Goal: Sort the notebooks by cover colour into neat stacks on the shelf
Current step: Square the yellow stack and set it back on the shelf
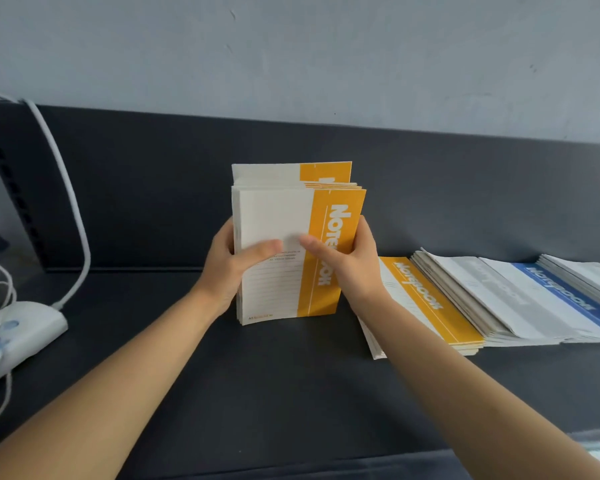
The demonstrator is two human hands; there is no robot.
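A bundle of yellow-and-white notebooks [284,233] stands upright on its lower edge on the dark shelf [257,375], in the middle of the view. My left hand [229,268] grips its left side, thumb across the front cover. My right hand [347,265] grips the right, yellow side, thumb also on the front. One notebook at the back sticks up higher than the others. To the right lie more yellow notebooks [426,306] flat on the shelf, then a slanted row of grey-white notebooks [478,292] and blue notebooks [565,292].
A white device with cables [18,330] sits at the left edge of the shelf. A dark back panel [153,174] runs behind the shelf under a grey wall. A perforated black upright [11,185] stands at the far left.
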